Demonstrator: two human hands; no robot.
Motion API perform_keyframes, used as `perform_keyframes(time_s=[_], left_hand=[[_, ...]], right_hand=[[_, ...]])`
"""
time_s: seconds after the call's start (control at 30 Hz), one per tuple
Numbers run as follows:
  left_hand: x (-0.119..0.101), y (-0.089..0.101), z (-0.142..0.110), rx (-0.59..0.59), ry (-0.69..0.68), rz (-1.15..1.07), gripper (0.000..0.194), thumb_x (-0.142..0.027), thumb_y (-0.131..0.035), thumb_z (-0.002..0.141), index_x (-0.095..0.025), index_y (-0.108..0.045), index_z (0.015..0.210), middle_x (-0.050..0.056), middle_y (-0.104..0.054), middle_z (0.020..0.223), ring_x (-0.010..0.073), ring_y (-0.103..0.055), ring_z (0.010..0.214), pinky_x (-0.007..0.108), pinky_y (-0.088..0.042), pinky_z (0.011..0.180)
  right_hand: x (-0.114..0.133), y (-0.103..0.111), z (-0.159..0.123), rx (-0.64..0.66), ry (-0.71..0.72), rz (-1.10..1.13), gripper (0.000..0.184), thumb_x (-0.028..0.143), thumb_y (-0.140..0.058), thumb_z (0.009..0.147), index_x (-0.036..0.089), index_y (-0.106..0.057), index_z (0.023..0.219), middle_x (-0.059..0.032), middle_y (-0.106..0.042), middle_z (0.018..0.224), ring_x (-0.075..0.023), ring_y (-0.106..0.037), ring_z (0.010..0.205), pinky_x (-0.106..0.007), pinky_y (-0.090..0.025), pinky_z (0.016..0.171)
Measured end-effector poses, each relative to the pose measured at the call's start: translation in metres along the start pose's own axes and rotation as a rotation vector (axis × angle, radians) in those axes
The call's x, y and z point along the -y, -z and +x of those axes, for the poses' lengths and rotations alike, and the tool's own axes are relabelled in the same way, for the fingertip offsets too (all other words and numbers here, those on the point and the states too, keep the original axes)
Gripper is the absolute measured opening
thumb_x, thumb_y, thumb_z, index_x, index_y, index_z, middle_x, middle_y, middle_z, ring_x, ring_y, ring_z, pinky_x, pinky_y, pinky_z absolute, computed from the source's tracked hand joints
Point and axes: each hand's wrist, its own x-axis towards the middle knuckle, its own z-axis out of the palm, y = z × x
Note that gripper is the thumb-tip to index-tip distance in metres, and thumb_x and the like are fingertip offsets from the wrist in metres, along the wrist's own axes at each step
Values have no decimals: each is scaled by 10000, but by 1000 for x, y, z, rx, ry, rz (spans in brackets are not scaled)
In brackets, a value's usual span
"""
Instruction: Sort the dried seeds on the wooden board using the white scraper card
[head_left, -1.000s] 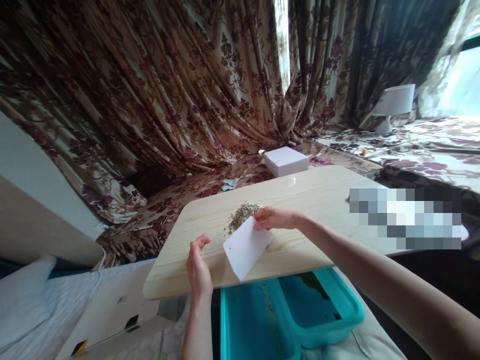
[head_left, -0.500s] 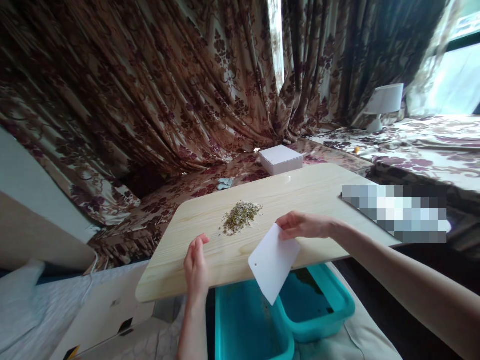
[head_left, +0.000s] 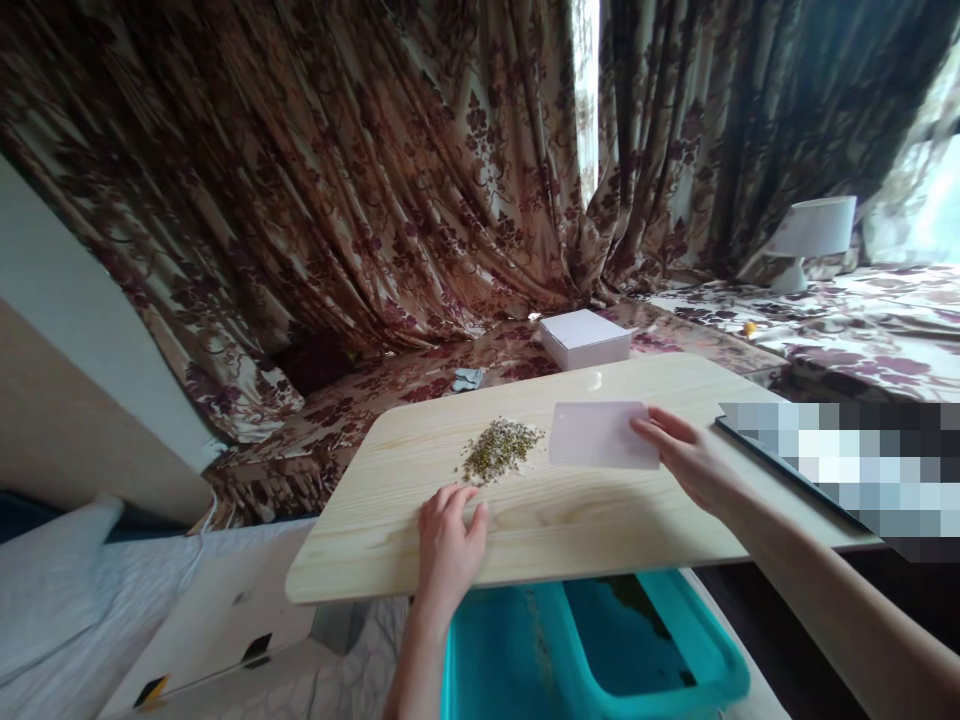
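Observation:
In my right hand [head_left: 679,450] is a white plastic scraper [head_left: 600,436], a flat, thin rectangle gripped at its right end. It is over the pale wooden board [head_left: 390,545], just right of a loose pile of small mixed grains or seeds [head_left: 501,450]. Whether its lower edge touches the board I cannot tell. My left hand [head_left: 451,530] rests near the board's front edge, just below the pile, fingers stretched out and thumb apart, with nothing in it.
Two turquoise bins [head_left: 720,665] stand beneath the front edge; dark bits lie in the right one. Beyond the board are a white box [head_left: 586,340] and a grey cloth [head_left: 467,379]. A blurred-out device lies at the right end, and a lamp [head_left: 814,228] stands farther back.
My right hand has swung the scraper from hanging over the bins up above the board beside the pile. My left hand has turned palm down onto the board. The view has shifted slightly.

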Motion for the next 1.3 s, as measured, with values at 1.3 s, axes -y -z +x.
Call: perform_keyframes(time_s=[1.3], left_hand=[[-11,10,-1,94,4,134,191,-244,-533,859,-223,-664,996,59,-673,1092,218,-600,1076,424,-406,1008]], right_hand=[[-30,-51,-5,-107,134,-108,140,272,-634,637,187,-640,748,-17,-670,673,-159,-610,642,-241,-474,539]])
